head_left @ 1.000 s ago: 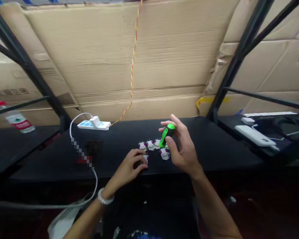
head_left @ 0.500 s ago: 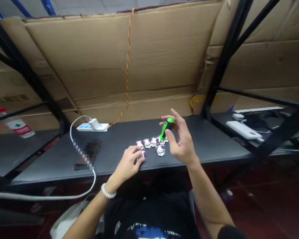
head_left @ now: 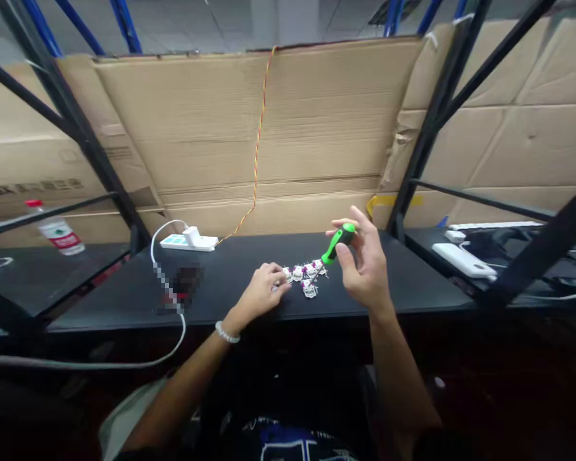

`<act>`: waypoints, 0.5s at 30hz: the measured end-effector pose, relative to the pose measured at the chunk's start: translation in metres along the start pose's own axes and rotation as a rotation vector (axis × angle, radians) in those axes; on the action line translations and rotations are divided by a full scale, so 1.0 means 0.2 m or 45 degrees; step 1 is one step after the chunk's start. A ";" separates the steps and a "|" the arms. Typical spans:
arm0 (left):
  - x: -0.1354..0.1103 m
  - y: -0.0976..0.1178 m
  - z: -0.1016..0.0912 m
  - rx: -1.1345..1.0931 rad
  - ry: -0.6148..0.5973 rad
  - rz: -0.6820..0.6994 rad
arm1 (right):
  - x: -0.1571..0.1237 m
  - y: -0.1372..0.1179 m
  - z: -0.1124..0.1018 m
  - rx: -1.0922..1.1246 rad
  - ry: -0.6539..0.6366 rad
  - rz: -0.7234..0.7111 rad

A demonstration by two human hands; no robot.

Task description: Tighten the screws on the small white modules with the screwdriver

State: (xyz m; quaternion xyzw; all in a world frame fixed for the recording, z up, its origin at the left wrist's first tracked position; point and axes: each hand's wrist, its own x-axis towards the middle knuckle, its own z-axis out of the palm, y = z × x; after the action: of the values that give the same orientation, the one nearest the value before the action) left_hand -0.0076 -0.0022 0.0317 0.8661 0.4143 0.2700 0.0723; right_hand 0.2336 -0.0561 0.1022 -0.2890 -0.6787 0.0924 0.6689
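A green-and-black screwdriver (head_left: 340,243) is gripped in my right hand (head_left: 365,266), between thumb and fingers. Its thin shaft slants down and left, and its tip appears to meet a small white-and-purple part (head_left: 310,290) lying apart at the front. Behind that lies a row of several similar parts (head_left: 298,273). My left hand (head_left: 265,287) rests on the black tabletop at the row's left end, its fingers curled over another small white part (head_left: 275,288) that they mostly hide.
A white power strip (head_left: 175,242) with a plugged-in adapter sits back left, its white cable (head_left: 182,333) running forward over the table edge. A blurred dark object (head_left: 185,288) lies beside the cable. Black metal posts (head_left: 425,137) flank the workspace, and a cardboard wall (head_left: 196,128) closes the back.
The camera view has tilted upward. My right hand has leaned the screwdriver over, so its shaft now shows and reaches the front part. My left hand stays on its part.
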 end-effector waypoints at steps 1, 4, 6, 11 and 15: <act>0.02 0.00 0.01 0.010 -0.042 -0.028 | 0.00 -0.01 -0.01 -0.004 0.005 0.002; 0.07 0.01 0.04 0.048 -0.140 -0.072 | 0.00 -0.02 -0.03 -0.010 0.011 0.016; 0.10 0.02 0.05 0.062 -0.172 -0.073 | 0.00 -0.03 -0.03 -0.015 0.010 0.017; 0.15 0.03 0.08 0.123 -0.219 -0.102 | 0.00 -0.03 -0.04 -0.036 0.003 0.007; 0.18 0.04 0.10 0.172 -0.239 -0.126 | 0.00 -0.03 -0.04 -0.047 -0.006 0.010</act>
State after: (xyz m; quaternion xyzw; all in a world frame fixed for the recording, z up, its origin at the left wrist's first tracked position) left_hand 0.0270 0.0222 0.0330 0.8690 0.4652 0.1552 0.0655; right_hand 0.2400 -0.0635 0.1071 -0.3035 -0.6808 0.0832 0.6614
